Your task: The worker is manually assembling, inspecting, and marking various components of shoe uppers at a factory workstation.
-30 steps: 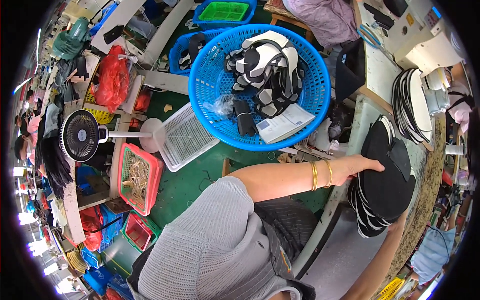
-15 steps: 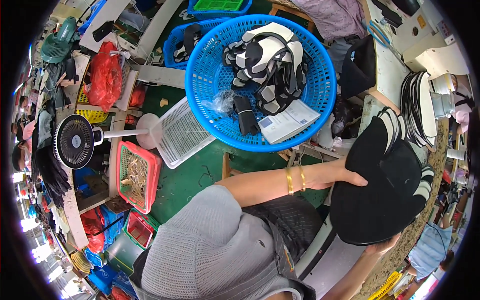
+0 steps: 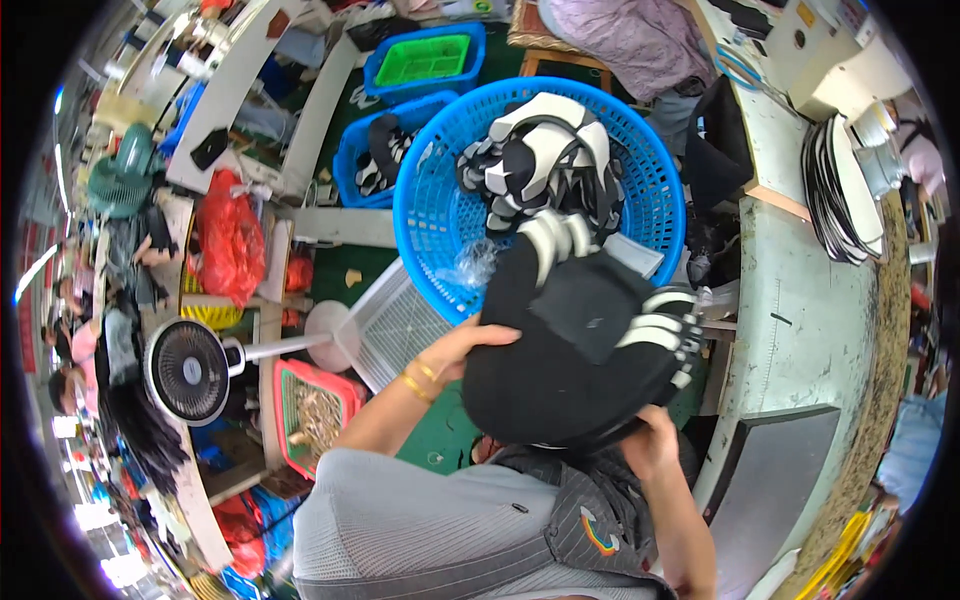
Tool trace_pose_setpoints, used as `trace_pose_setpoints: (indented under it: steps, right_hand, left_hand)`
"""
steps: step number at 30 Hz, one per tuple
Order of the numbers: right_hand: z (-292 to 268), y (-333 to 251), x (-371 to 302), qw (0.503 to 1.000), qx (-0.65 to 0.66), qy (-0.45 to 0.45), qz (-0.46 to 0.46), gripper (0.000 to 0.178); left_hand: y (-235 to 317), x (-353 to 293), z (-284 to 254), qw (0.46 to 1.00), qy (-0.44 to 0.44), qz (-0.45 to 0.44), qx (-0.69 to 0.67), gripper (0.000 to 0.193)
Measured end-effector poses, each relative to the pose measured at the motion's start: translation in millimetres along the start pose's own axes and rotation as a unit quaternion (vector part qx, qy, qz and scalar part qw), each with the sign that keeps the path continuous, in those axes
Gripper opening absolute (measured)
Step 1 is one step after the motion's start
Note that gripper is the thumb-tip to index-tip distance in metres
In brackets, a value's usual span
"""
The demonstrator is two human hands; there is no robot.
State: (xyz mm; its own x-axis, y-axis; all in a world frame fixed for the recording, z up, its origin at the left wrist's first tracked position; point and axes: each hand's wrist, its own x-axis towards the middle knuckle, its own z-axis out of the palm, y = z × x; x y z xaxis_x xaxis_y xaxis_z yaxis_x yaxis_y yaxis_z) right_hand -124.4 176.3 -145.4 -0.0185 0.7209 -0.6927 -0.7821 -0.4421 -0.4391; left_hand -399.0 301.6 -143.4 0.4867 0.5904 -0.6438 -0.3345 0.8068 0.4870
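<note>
A stack of flat black fabric pieces, with white-and-black striped tabs at two corners, is held between my hands in front of my body. My left hand grips its left edge, thumb on top and fingers underneath. My right hand closes on the near right edge, its fingers partly hidden under the stack. The far end of the stack overlaps the near side of a large blue plastic basket. Inside that basket lie black-and-white padded pieces, crumpled clear plastic and a partly hidden white packet.
On the right runs a worktable with a sewing machine and a pile of curved white-and-black pieces. To the left stand a fan, a white crate and a red basket of scraps. Smaller blue baskets stand beyond.
Both hands have carried the stack left, off the worktable's side and toward the blue basket. My view has turned, so the surroundings are shifted.
</note>
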Motion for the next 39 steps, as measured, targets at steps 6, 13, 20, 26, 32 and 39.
trace_pose_setpoints:
  steps: [6,13,20,26,32,39]
  right_hand:
    - [61,21,55,0.994,0.021,-0.039,0.097,0.061]
    - [112,42,141,0.958,0.014,-0.231,0.169,0.075]
    - [88,43,180,0.914,-0.375,-0.075,0.134,0.079]
    - [51,11,119,0.921,-0.365,-0.094,0.098,0.060]
    - [13,-27,28,0.948,-0.317,-0.024,-0.027,0.036]
    - [-29,-27,-122,0.928,-0.290,-0.012,-0.234,0.030]
  left_hand:
    - [27,-11,-71,0.995,0.092,-0.001,-0.040,0.051]
    - [86,5,-142,0.983,0.080,0.156,0.059,0.052]
    - [126,94,-159,0.965,0.143,0.115,0.188,0.054]
    - [139,129,-160,0.982,0.126,-0.014,0.139,0.039]
    - [142,142,-161,0.889,0.251,0.076,0.375,0.066]
    - [140,116,-112,0.505,0.334,0.437,0.665,0.055]
